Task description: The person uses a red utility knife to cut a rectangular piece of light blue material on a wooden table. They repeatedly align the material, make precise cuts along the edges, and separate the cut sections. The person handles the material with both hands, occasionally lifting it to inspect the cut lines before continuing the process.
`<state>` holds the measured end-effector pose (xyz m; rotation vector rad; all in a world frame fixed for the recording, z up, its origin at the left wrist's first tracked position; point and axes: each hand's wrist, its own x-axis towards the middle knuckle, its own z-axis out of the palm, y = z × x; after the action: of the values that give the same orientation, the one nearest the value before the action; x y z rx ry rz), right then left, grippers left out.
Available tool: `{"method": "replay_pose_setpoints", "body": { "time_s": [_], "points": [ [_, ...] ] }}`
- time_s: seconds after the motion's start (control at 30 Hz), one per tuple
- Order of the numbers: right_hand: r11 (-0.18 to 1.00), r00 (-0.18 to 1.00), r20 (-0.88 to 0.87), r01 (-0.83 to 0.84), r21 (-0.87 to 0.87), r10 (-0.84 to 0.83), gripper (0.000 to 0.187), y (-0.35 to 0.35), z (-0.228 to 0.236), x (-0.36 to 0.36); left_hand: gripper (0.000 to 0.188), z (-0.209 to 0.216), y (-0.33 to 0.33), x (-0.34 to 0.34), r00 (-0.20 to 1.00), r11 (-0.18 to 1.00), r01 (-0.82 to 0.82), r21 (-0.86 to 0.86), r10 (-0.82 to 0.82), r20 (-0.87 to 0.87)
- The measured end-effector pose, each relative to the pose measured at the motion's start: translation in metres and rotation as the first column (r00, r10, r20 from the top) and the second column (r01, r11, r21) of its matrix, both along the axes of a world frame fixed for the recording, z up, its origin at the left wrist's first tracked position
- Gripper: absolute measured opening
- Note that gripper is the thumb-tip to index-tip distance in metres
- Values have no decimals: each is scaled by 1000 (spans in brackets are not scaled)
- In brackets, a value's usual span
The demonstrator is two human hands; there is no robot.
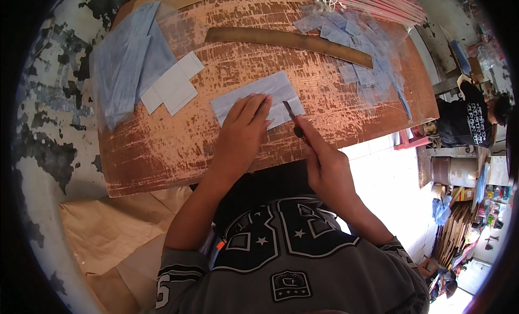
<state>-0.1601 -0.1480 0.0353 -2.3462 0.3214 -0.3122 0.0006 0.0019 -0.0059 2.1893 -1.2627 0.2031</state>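
Note:
A pale blue-grey rectangular sheet (pixel 259 89) lies slanted on the worn brown table, near its front edge. My left hand (pixel 243 127) rests flat on the sheet with its fingers stretched out, covering the sheet's near middle part. In my right hand (pixel 327 160) is a small knife (pixel 290 109) with a dark, narrow blade and a dark handle. Its blade lies over the right part of the sheet, close to the right edge. Whether the tip touches the sheet, I cannot tell. My right fingers hide much of the handle.
Blue-grey sheets (pixel 127 65) and white lined cards (pixel 174 88) lie left on the table (pixel 238 60). A long brown strip (pixel 286 41) crosses behind. Small blue-grey pieces (pixel 359 41) and pinkish sticks with white strings (pixel 378 6) lie far right. Another person (pixel 459 117) is beyond.

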Motion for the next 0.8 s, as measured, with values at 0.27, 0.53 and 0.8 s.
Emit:
{"method": "replay_pose_setpoints", "body": {
  "time_s": [0.27, 0.53, 0.8],
  "points": [
    [1000, 994, -109, -3, -30, 0, 56, 8, 4, 6, 49, -1, 0, 0, 1000, 999, 5, -40, -5, 14],
    [996, 988, -150, 30, -79, -42, 56, 14, 3, 7, 48, -13, 1, -1, 1000, 999, -19, 32, 19, 4],
    [970, 992, -122, -15, -241, -15, 66, 13, 7, 10, 48, -18, 1, 0, 999, 997, -31, 69, 30, 20]
  ]
}}
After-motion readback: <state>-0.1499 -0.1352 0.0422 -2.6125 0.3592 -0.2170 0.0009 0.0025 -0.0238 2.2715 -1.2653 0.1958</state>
